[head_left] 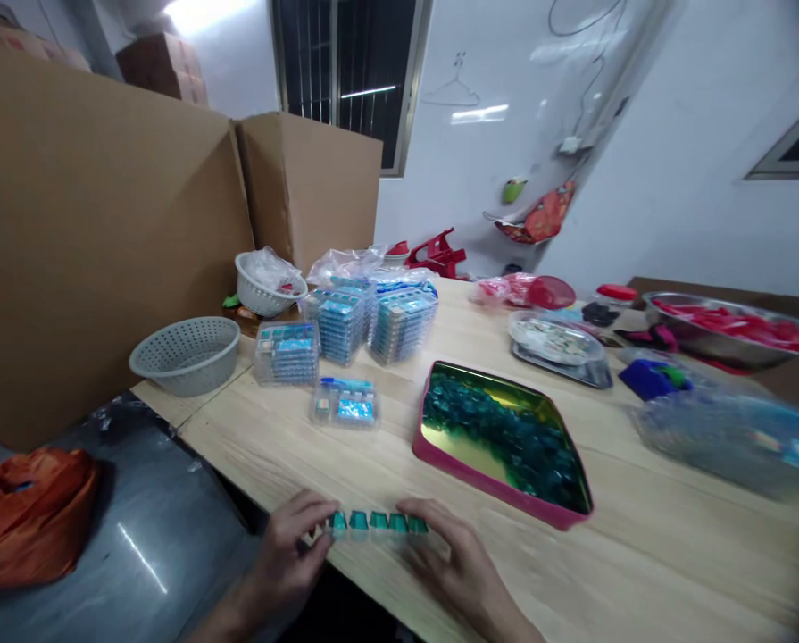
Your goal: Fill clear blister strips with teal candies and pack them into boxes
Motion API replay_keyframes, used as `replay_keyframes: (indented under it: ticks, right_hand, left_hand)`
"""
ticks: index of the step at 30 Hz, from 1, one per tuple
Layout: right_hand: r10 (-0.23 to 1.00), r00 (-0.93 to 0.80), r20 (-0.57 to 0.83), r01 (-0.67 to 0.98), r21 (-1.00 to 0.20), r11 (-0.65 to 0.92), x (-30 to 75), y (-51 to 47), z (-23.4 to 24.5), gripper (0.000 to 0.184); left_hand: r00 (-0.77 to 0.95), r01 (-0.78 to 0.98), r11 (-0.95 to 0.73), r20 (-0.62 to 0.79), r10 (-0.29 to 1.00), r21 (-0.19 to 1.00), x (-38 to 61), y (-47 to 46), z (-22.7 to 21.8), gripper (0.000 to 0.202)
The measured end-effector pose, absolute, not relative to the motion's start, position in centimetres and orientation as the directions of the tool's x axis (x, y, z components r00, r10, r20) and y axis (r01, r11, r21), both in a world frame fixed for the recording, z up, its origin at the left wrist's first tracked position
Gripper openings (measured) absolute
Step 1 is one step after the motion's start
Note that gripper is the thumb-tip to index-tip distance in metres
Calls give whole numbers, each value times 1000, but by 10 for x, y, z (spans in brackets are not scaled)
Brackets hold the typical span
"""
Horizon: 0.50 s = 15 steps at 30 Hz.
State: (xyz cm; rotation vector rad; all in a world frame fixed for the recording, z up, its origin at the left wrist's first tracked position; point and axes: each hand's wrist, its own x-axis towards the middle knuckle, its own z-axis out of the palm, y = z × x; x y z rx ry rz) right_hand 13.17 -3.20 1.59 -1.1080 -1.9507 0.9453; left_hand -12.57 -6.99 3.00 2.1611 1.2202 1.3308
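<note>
A short row of small teal plastic pieces (376, 521) lies on the wooden table (640, 554) near its front edge. My left hand (292, 554) pinches the row's left end with curled fingers. My right hand (456, 567) presses against the row's right end, fingers closed on it. Just beyond, a red-rimmed metal tin (439, 438) holds a heap of the same teal pieces (516, 438). A small clear packet with a blue label (345, 404) lies behind the row.
Stacks of filled clear packets (365, 321) stand further back, next to two grey baskets (186, 354). Tall cardboard boxes (97, 232) wall the left. A steel bowl of red pieces (734, 332), a tray (556, 344) and plastic bags (734, 438) crowd the right. An orange bag (28, 513) lies at left.
</note>
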Motion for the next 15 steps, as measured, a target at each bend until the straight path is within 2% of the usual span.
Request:
replay_keyframes:
  ticks: [2, 5, 7, 9, 11, 15]
  right_hand:
    - [931, -321, 172, 284, -921, 268, 117, -12, 18, 24]
    - [962, -240, 128, 41, -989, 142, 91, 30, 26, 33]
    - [975, -197, 99, -40, -995, 93, 75, 64, 32, 40]
    - [990, -119, 80, -3, -997, 81, 60, 98, 36, 45]
    - [996, -43, 78, 75, -994, 81, 49, 128, 36, 49]
    - [996, 35, 82, 229, -971, 72, 41, 165, 24, 40]
  left_hand:
    - [108, 436, -472, 476, 873, 767, -137, -48, 37, 20]
    - [-46, 306, -260, 287, 957, 916, -152, -3, 46, 17]
    - [-165, 224, -114, 153, 974, 968, -159, 34, 50, 22]
    - [-277, 228, -16, 81, 958, 974, -162, 71, 50, 23]
    - [-333, 267, 26, 67, 941, 963, -164, 104, 46, 21]
    - [-399, 387, 90, 79, 913, 918, -166, 141, 31, 14]
